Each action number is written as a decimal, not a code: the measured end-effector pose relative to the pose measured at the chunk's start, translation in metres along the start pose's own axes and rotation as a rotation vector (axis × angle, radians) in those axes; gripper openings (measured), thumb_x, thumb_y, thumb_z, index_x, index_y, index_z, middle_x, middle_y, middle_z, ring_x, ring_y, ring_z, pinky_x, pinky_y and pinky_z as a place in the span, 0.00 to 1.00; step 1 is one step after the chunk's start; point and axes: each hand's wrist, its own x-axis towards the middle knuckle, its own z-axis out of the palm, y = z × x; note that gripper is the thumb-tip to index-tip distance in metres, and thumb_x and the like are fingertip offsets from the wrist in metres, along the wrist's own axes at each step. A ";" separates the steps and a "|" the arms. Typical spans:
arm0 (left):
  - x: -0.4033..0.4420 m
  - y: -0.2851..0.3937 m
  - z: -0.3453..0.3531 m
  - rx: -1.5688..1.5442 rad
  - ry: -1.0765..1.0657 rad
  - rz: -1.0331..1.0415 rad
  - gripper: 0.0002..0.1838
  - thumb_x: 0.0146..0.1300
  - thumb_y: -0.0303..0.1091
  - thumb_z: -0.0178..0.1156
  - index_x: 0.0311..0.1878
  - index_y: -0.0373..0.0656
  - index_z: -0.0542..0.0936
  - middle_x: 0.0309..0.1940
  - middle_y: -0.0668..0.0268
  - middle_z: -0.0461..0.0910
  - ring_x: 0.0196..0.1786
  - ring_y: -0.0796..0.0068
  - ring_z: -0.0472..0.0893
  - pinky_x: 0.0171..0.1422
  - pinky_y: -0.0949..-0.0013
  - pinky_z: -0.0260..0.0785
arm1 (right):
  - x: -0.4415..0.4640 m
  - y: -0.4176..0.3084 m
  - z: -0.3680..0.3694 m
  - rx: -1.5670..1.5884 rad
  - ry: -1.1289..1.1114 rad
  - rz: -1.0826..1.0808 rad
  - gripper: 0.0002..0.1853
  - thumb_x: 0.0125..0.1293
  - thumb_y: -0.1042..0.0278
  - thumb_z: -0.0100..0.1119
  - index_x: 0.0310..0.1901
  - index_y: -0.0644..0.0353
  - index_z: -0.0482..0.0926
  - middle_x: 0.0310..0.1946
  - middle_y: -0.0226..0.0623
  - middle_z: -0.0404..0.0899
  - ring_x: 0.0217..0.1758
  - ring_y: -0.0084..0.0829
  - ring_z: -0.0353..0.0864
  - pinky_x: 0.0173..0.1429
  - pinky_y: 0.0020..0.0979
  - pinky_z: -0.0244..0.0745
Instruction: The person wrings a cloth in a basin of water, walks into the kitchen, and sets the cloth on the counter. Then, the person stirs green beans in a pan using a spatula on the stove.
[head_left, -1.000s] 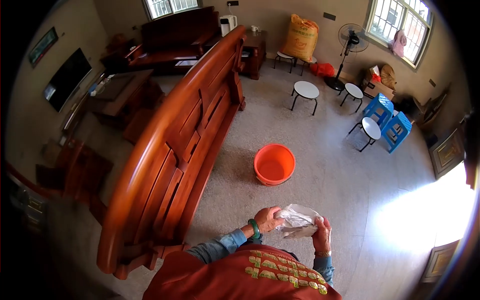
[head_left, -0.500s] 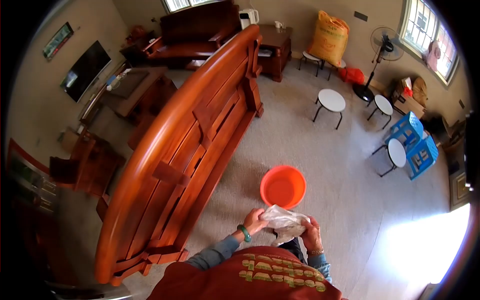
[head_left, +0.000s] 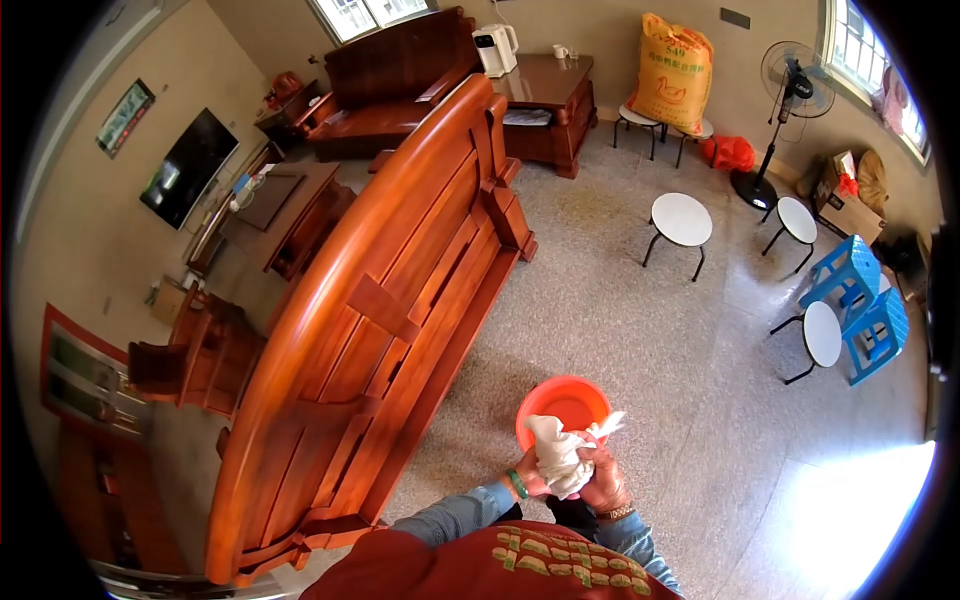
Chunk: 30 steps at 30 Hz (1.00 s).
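Note:
A white cloth is bunched up between my two hands, low in the view and in front of my red top. My left hand, with a green bangle at the wrist, is closed on its left side. Fingers of my right hand, with a gold-coloured band at the wrist, are wrapped round its right side. Just beyond the hands, an orange-red bucket stands on the floor, its near rim partly hidden by the cloth.
A long wooden bench with a high curved back runs along my left. Round white stools, blue plastic stools and a standing fan are on the right. A yellow-orange sack rests on stools at the back.
My hands have come closer together, and the cloth, spread between them before, is now bunched. The view has shifted, and the bucket appears lower and nearer to the hands.

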 end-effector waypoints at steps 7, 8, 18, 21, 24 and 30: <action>0.023 0.029 -0.041 0.028 0.452 0.047 0.24 0.63 0.50 0.47 0.56 0.43 0.70 0.52 0.63 0.75 0.51 0.66 0.76 0.55 0.58 0.69 | 0.007 -0.028 -0.074 -0.156 0.308 -0.204 0.15 0.58 0.69 0.49 0.48 0.61 0.70 0.42 0.39 0.76 0.44 0.35 0.77 0.48 0.37 0.75; 0.024 0.037 -0.034 0.125 0.560 0.045 0.24 0.62 0.50 0.48 0.55 0.44 0.71 0.51 0.63 0.75 0.51 0.66 0.76 0.54 0.57 0.70 | 0.002 -0.034 -0.084 -0.224 0.342 -0.155 0.15 0.58 0.70 0.49 0.48 0.59 0.71 0.41 0.39 0.76 0.42 0.35 0.78 0.43 0.37 0.77; 0.050 0.086 -0.028 0.221 0.320 -0.076 0.23 0.61 0.49 0.50 0.54 0.45 0.71 0.48 0.65 0.76 0.49 0.72 0.76 0.51 0.62 0.70 | 0.052 0.013 -0.069 -0.836 0.326 -0.162 0.28 0.52 0.69 0.63 0.55 0.62 0.67 0.42 0.32 0.75 0.40 0.26 0.76 0.43 0.28 0.74; 0.038 0.125 0.001 0.154 0.226 -0.045 0.20 0.60 0.43 0.53 0.54 0.46 0.71 0.50 0.67 0.74 0.52 0.71 0.74 0.53 0.61 0.69 | 0.074 0.018 -0.047 -0.673 0.499 -0.165 0.20 0.51 0.71 0.62 0.48 0.65 0.73 0.37 0.32 0.78 0.40 0.25 0.76 0.45 0.29 0.74; 0.037 0.159 0.003 0.310 0.264 -0.002 0.20 0.59 0.38 0.55 0.55 0.47 0.71 0.50 0.67 0.75 0.52 0.71 0.74 0.54 0.61 0.69 | 0.095 0.015 -0.018 -0.629 0.506 -0.315 0.21 0.51 0.68 0.62 0.47 0.67 0.73 0.37 0.34 0.78 0.38 0.26 0.77 0.43 0.29 0.74; 0.042 0.200 -0.023 0.442 0.452 0.161 0.16 0.55 0.29 0.58 0.48 0.41 0.75 0.43 0.61 0.78 0.43 0.67 0.80 0.44 0.63 0.76 | 0.127 0.010 0.007 -0.873 0.752 -0.240 0.25 0.50 0.71 0.58 0.52 0.66 0.71 0.39 0.39 0.78 0.42 0.28 0.76 0.45 0.30 0.73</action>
